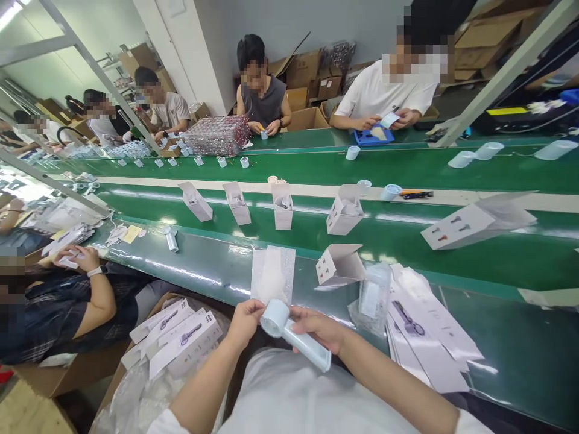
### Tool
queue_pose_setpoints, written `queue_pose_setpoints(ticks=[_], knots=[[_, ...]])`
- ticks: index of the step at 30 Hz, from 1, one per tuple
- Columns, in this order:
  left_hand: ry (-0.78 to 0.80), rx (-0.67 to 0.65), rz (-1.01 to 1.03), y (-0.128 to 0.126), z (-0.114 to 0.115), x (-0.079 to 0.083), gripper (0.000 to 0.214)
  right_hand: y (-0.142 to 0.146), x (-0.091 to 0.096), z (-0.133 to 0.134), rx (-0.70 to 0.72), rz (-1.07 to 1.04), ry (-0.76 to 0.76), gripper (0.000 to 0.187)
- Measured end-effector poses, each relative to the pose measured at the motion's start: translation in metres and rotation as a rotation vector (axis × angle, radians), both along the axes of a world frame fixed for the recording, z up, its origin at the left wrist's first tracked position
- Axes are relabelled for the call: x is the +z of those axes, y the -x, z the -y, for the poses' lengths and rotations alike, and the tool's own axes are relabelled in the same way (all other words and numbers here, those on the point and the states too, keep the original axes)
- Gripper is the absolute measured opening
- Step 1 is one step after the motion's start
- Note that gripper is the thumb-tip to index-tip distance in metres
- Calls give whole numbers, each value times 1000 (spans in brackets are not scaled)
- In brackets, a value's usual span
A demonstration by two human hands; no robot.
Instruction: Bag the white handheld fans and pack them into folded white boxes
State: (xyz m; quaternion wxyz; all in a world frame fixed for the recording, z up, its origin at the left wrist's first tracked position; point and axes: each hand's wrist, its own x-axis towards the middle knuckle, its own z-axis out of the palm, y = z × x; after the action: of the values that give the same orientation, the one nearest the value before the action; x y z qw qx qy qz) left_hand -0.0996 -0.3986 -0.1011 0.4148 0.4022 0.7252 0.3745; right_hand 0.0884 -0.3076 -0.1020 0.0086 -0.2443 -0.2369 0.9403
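Observation:
A light blue handheld fan, with a round head and a long handle, is held low in front of my body, its handle slanting down to the right. My right hand is closed around the part where handle and head meet. At the left side of the head, my left hand pinches its edge with closed fingers. Just beyond the head lies a white bubble-wrap bag on the bench. To its right are an open white box and a second blue fan in a clear bubble bag.
Flat printed cartons are stacked at right. Several open boxes stand on the green conveyor belt. Another fan lies on the bench at left. Folded cartons fill a container beside me. Co-workers sit across and at left.

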Motion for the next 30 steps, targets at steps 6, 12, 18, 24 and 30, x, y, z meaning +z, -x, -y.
queue_pose_setpoints(ticks=[6,12,18,24,30], knots=[[-171,63,3,-9,13,28,17,-17,-1,4,-134,138,52,31],[-186,-226,-154,-32,6,39,14,-10,11,13,-301,319,46,38],[-128,-393,-91,-40,-24,74,13,-13,27,14,-271,457,-136,22],[52,-329,237,-26,-34,108,9,-57,77,-7,-148,516,-789,37],[-215,-563,-53,-26,-56,119,46,-53,99,-9,-368,217,-732,40]])
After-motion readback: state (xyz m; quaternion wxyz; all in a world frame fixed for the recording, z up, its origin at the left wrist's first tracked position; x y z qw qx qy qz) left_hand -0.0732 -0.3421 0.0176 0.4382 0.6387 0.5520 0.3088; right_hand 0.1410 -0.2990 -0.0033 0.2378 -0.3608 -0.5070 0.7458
